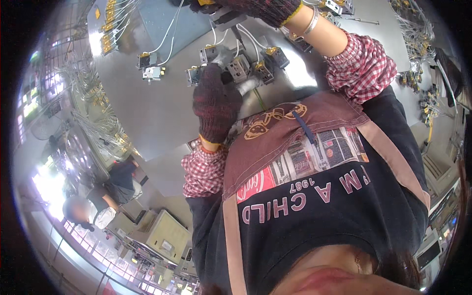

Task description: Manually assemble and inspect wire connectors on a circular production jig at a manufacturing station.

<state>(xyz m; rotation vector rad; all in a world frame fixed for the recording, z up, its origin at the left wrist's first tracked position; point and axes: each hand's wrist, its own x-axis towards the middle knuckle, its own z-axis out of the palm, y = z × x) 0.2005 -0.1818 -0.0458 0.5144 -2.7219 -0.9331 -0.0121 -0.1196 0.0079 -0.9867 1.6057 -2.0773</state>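
A: Where is the left grip [216, 103], and in what state?

B: Gloved in dark knit with maroon flecks, it lies over the metal desk [147, 108], thumb and fingers clamped on a small grey metal box [239, 68], whose sides lie between the pale fingertips.

A: And the right grip [270, 9]?

B: It enters at the upper edge, in a dark knit glove with a yellow cuff, a silver bracelet [312, 20] behind it. The frame cuts it off, so one cannot tell whether its fingers are apart or together. A dark tool [227, 18], only partly visible, lies just beside it, above the clamped box.

A: What surrounds the work?

B: Further wired boxes [264, 72] with brass-coloured parts stand near the left grip, joined to white wires [250, 37]. To the left, well apart, a white-fronted box [153, 73] lies below the corner of a blue-grey sheet [177, 27]. Beyond the desk, at left, a co-worker [123, 184] is bent forward.
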